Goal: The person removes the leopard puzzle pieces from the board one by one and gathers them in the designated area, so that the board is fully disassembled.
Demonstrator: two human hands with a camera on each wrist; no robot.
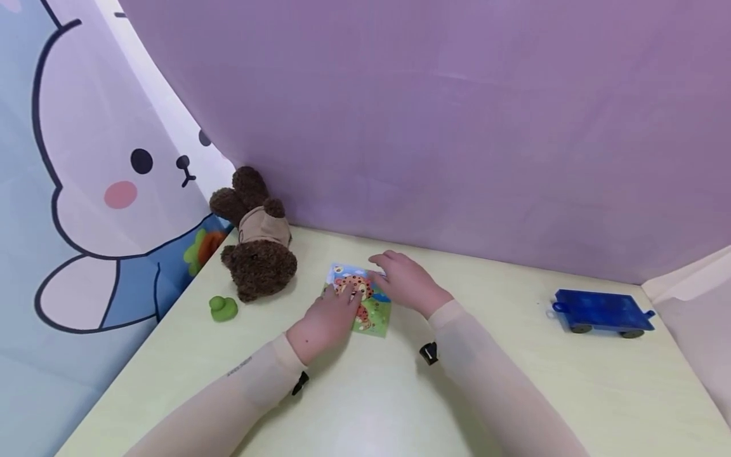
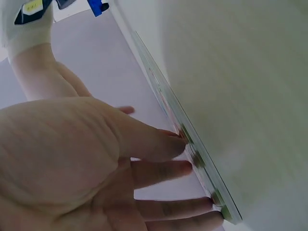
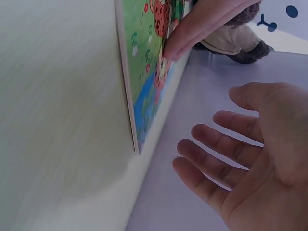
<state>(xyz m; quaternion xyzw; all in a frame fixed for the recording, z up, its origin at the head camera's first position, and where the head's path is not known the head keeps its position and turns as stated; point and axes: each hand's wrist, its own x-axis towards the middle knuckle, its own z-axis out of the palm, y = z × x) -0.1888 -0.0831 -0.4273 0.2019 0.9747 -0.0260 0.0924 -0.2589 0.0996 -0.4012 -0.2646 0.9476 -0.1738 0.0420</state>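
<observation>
Nearest to us, two pale sleeves (image 1: 228, 400) are extending over the cream desk (image 1: 365, 419). Just beyond, we are resting our left hand (image 1: 328, 320) on the picture board (image 1: 375, 319); its grip is lying relaxed, fingertips touching the printed face rather than curling round it. The board is lying flat near the middle of the desk, showing a spotted animal on green grass. We are holding our right hand (image 1: 412, 284) beside its far right corner; this grip is hanging loose, the fingers standing apart and, in the right-wrist view, clear of the board. To the left, a green duck-shaped toy (image 1: 223, 309) is sitting on the desk; well to the right, a blue toy wagon (image 1: 602, 310) is standing on dark wheels. Farther back, a brown plush toy (image 1: 259, 270) is lying head toward us, and behind everything a purple cloth (image 1: 428, 127) is hanging.
</observation>
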